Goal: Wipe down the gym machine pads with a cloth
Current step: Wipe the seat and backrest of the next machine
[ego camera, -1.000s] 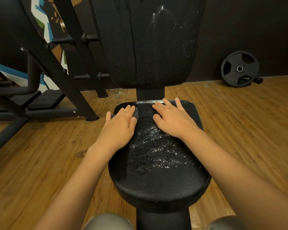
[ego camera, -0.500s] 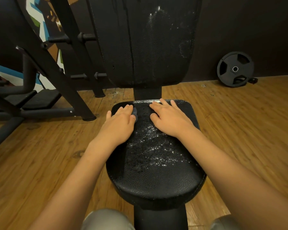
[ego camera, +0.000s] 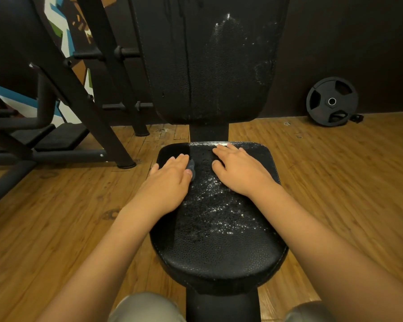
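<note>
The black seat pad point(ego camera: 219, 247) of the gym machine lies in front of me, speckled with white droplets down its middle. My left hand point(ego camera: 168, 182) lies flat on the pad's left side and presses a dark grey cloth point(ego camera: 191, 169), of which only a small edge shows by the fingertips. My right hand point(ego camera: 240, 170) rests flat on the far right part of the seat, fingers straight, holding nothing. Behind the seat stands the upright black back pad point(ego camera: 214, 66), with white spray marks on its right half.
A black machine frame point(ego camera: 84, 98) with slanted bars and a foot plate stands to the left on the wooden floor point(ego camera: 335, 182). A black weight plate point(ego camera: 332, 101) leans against the dark wall at the right. My knees show at the bottom edge.
My left hand with the cloth has slid slightly toward me along the seat's left side. The right hand stays in place on the pad.
</note>
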A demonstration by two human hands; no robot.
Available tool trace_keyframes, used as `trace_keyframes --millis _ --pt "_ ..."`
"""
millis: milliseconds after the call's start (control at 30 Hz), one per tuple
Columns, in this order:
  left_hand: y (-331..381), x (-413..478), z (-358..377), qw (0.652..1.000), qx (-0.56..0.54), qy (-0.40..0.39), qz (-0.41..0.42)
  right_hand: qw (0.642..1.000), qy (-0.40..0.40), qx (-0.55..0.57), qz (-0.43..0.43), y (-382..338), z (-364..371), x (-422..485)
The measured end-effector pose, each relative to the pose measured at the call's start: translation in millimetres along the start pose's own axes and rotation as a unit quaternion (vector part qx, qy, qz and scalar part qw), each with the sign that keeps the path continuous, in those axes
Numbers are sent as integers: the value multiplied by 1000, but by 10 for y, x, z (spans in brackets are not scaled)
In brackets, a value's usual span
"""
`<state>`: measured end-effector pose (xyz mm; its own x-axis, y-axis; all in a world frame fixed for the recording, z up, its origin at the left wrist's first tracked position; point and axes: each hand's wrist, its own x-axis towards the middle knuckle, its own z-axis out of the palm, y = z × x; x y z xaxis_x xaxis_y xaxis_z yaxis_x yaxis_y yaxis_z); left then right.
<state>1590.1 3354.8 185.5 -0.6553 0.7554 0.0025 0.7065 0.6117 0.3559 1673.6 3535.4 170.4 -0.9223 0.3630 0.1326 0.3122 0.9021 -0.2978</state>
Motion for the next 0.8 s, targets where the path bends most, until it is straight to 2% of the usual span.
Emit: trace_keyframes --millis 167,400,667,800 --pt "72 375 -10 1000 18 -2 -22 1000 -2 4 9 -26 -15 -23" --pt "23 -218 136 998 7 57 4 1000 5 -5 6 -47 -32 -59" --pt "79 11 -31 1000 -4 -3 -19 1000 1 -8 27 -30 3 -44" --pt "77 -80 45 1000 3 27 -10 998 -10 -9 63 3 -19 -52"
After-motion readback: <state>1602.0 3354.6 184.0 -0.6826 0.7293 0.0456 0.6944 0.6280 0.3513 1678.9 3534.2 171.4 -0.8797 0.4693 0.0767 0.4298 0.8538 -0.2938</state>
